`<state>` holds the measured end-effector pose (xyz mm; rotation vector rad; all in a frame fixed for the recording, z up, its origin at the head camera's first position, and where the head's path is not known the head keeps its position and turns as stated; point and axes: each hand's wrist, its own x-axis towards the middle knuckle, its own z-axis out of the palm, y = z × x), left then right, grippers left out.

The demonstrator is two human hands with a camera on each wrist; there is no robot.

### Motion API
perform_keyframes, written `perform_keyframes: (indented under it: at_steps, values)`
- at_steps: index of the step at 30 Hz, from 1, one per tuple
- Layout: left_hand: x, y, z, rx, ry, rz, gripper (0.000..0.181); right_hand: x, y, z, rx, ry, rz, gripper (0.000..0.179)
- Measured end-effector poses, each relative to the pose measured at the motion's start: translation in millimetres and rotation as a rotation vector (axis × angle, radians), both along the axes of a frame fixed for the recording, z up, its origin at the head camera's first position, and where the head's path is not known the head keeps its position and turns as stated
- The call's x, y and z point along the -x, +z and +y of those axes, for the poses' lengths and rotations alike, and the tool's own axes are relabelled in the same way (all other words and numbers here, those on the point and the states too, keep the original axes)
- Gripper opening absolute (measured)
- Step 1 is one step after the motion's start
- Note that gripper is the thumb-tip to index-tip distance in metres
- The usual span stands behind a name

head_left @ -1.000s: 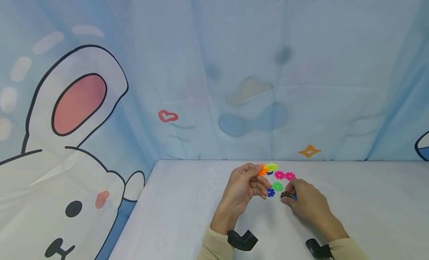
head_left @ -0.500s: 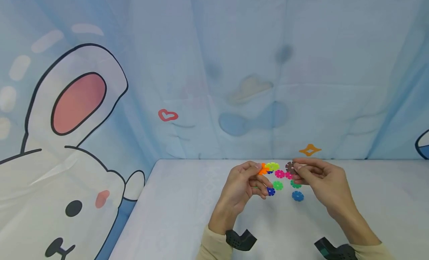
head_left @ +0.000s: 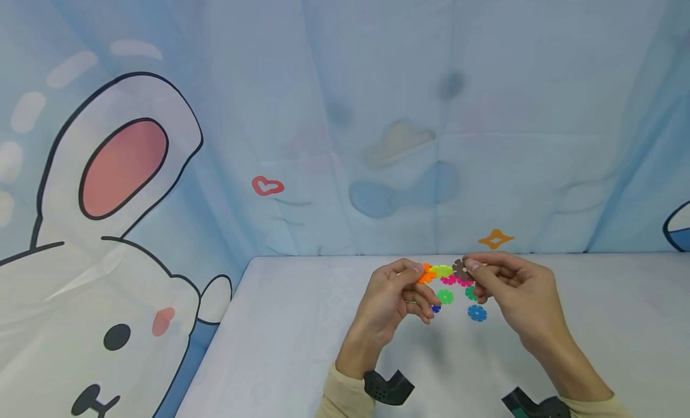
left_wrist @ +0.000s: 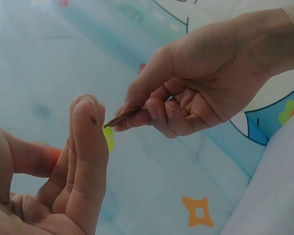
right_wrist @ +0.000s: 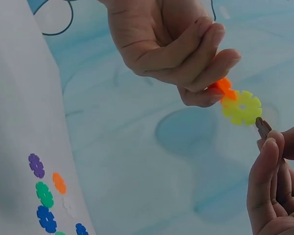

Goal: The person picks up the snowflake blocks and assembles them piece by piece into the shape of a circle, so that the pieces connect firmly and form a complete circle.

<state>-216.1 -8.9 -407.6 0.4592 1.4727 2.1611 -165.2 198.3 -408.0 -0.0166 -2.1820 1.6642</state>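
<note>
My left hand [head_left: 389, 301] pinches an orange snowflake disc [right_wrist: 224, 88] between thumb and index finger, its other fingers bent below. A yellow snowflake disc [right_wrist: 242, 108] is joined to the orange one, held above the table. With thumb and fingertips my right hand [head_left: 523, 304] grips a brown snowflake disc [head_left: 461, 270]. In the right wrist view the brown disc [right_wrist: 262, 128] stands edge-on at the yellow disc's rim; whether their slots interlock I cannot tell. My left fingers mostly hide the yellow disc in the left wrist view.
On the white table [head_left: 302, 334] lie loose discs: pink [head_left: 448, 280], light green [head_left: 445, 296], teal [head_left: 471, 293], blue [head_left: 477, 313] and dark blue [head_left: 436, 309]. The right wrist view also shows a purple disc [right_wrist: 36, 165]. A printed curtain [head_left: 323, 106] hangs behind.
My right hand has picked the brown disc up from the table, lifted it and brought it left to the yellow disc. The left hand has stayed nearly still, holding the orange disc.
</note>
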Motion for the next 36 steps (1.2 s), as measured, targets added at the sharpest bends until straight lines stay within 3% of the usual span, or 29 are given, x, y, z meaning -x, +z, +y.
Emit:
perform_keyframes:
  at_steps: [5,11,14,24,33,36]
  values:
    - [-2.3,1.3,1.2,0.020,0.004,0.035,0.013,-3.1,1.4,-3.4,-0.043,-0.011,0.046,0.025]
    - [-6.6,2.8,3.6,0.084,0.028,0.173,0.020,-7.2,4.8,-8.7,-0.078,-0.033,0.095,0.020]
    - [-8.2,3.5,4.3,0.094,0.029,0.210,0.021,-8.4,5.7,-9.9,-0.074,-0.021,0.110,0.017]
    - [-11.5,3.5,7.2,0.065,0.022,0.238,0.018,-7.7,4.5,-11.1,-0.014,0.025,0.137,0.016]
    - [-1.8,-1.2,-0.2,0.284,-0.065,0.262,0.022,-1.6,-4.0,-9.6,-0.082,0.008,0.101,0.019]
    - [0.9,-1.7,-1.5,0.306,-0.101,0.261,0.030,2.3,-8.9,-9.1,-0.102,-0.014,0.092,0.019]
